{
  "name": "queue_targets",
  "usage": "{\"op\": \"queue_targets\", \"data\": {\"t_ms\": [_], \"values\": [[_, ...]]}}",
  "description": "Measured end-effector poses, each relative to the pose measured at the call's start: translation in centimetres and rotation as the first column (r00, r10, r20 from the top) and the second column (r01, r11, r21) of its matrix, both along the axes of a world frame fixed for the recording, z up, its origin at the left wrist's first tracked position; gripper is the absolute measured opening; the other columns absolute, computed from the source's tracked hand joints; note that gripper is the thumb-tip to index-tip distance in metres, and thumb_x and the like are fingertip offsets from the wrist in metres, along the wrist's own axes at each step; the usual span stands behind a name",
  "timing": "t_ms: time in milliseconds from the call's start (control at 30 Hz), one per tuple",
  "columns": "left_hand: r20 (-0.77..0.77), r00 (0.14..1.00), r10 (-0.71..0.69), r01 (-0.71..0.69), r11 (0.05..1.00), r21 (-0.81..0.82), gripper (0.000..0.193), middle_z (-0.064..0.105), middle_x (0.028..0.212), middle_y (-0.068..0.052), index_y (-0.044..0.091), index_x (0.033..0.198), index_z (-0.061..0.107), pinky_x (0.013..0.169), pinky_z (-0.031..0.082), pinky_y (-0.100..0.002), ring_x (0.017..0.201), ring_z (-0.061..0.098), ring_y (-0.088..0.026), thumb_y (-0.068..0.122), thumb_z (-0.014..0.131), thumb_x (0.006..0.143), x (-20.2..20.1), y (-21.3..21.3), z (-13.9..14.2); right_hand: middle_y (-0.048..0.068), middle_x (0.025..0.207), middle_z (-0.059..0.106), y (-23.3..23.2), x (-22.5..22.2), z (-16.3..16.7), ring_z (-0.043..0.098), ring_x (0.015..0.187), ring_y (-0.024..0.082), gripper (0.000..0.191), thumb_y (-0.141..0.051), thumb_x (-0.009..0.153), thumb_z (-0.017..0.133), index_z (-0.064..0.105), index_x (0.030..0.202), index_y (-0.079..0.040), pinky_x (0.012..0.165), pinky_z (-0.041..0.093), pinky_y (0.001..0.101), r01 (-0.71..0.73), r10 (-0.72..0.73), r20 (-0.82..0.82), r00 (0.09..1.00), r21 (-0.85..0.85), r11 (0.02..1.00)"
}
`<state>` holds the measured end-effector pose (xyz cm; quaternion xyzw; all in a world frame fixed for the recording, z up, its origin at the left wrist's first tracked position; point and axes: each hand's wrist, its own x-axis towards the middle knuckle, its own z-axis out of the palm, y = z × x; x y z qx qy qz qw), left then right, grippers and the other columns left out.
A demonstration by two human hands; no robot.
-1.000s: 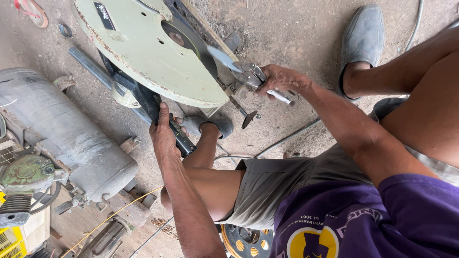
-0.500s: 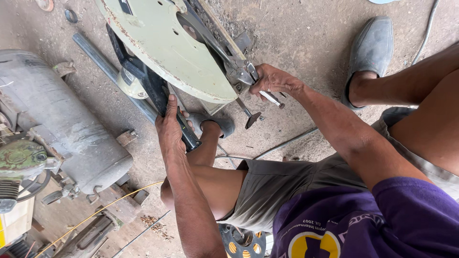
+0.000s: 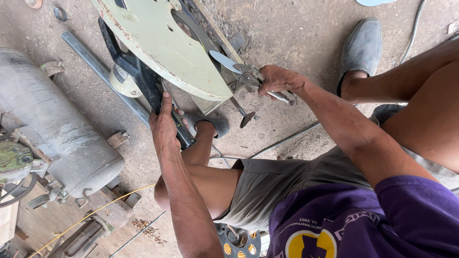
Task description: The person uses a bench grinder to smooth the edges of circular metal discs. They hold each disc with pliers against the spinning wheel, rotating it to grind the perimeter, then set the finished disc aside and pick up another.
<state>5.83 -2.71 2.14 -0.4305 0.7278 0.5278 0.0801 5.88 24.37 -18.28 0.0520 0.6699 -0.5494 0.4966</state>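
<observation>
Chop saw (image 3: 167, 52) with a pale green blade guard sits on the dirt floor, just above and between both hands. Left hand (image 3: 165, 126) is wrapped tight round the saw's black handle (image 3: 143, 83), fingers closed on it, thumb side up toward the guard. The handle runs up and away from that hand to the saw's motor housing. Right hand (image 3: 277, 81) is closed over a metal vise crank (image 3: 282, 97) at the saw's base, just right of the guard's lower edge; a silver bar end sticks out past the knuckles toward the right. A thin screw rod with a small foot (image 3: 244, 114) hangs below and left of the right hand, between the two hands.

A long grey steel pipe (image 3: 103, 74) lies under the saw, passing just left of the left hand. Grey cylindrical tank (image 3: 52, 124) is well left of the left hand. A foot in a grey shoe (image 3: 213, 125) rests just right of the left hand, beneath the saw; another grey shoe (image 3: 361, 50) is up and right of the right hand. A grey cable (image 3: 282, 142) runs on the floor below the right forearm.
</observation>
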Motion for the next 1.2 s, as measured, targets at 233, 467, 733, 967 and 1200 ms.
{"op": "queue_targets", "data": {"t_ms": [233,467,733,967,1200], "values": [[-0.028,1.0,0.0,0.0,1.0,0.021,0.048,0.058,0.06,-0.002,0.006,0.104,0.066,0.032,0.046,-0.022,0.039,0.052,-0.01,0.046,0.08,0.083,0.4,-0.4,-0.1,0.01,0.079,0.062,3.3,-0.2,0.7,0.059,0.058,0.016,0.024,-0.001,0.082,0.072,0.063,0.105,-0.002,0.047,0.051,0.0305,-0.132,0.131,0.017,0.991,0.242,0.961],[-0.044,0.999,-0.001,0.004,0.999,0.048,0.05,0.057,0.059,-0.002,0.004,0.109,0.065,0.031,0.046,-0.022,0.038,0.052,-0.01,0.045,0.079,0.084,0.4,-0.4,0.2,0.013,0.067,0.053,1.4,1.3,-4.5,0.048,0.047,0.02,0.027,-0.007,0.099,0.051,0.047,0.125,-0.004,0.034,0.046,0.0318,-0.133,0.341,-0.359,0.869,0.495,0.859],[-0.001,1.0,0.011,-0.01,0.999,0.041,0.053,0.057,0.06,-0.002,0.005,0.11,0.063,0.031,0.045,-0.023,0.038,0.053,-0.011,0.047,0.08,0.082,0.2,-0.6,0.2,0.019,0.09,0.065,-5.2,4.0,-8.3,0.056,0.049,0.018,0.031,-0.011,0.089,0.062,0.048,0.116,-0.002,0.034,0.048,0.0316,0.407,-0.059,-0.668,0.742,0.379,0.831],[-0.013,1.0,-0.009,0.01,0.999,0.046,0.051,0.057,0.061,-0.002,0.006,0.105,0.064,0.032,0.046,-0.023,0.04,0.053,-0.011,0.049,0.08,0.082,0.0,-0.6,-0.1,0.019,0.084,0.07,-7.9,1.4,-5.3,0.064,0.056,0.024,0.042,-0.01,0.082,0.072,0.047,0.115,0.001,0.042,0.053,0.0372,0.393,-0.18,-0.505,0.845,0.356,0.848],[0.016,1.0,0.013,-0.012,1.0,-0.014,0.049,0.059,0.061,-0.003,0.007,0.102,0.067,0.032,0.047,-0.021,0.039,0.054,-0.01,0.05,0.079,0.08,0.1,-0.1,0.1,0.017,0.08,0.07,-6.5,1.3,-3.0,0.07,0.064,0.029,0.052,-0.019,0.082,0.081,0.049,0.116,0.002,0.056,0.06,0.0404,0.286,-0.02,-0.568,0.823,0.384,0.878]]}}
